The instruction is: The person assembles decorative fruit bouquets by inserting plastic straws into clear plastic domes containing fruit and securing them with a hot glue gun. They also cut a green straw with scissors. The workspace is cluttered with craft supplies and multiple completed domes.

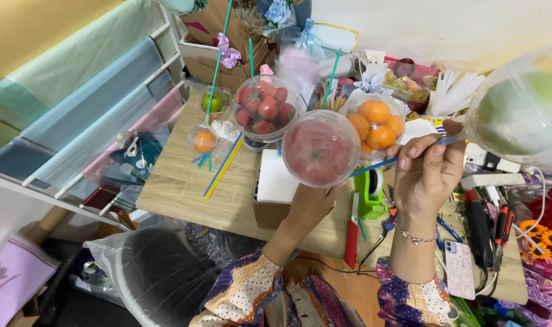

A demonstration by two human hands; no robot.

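Note:
My left hand [309,203] holds up a clear plastic globe [320,148] with a red fruit inside, gripping it from below. My right hand [426,169] pinches a blue stick [379,165] that runs left toward the red globe. A large clear globe with a green fruit [521,109] sits at the stick's right end, close to the camera. Behind stand a globe of strawberries [265,108] and a globe of oranges [376,124], both on sticks.
On the wooden table [179,181] lie loose blue and yellow sticks [223,166], a small orange globe [204,140], a green-fruit globe [212,102], a green tape dispenser [370,191], a cardboard box [275,194], tools and a phone [459,268]. Paper rolls [76,97] hang left.

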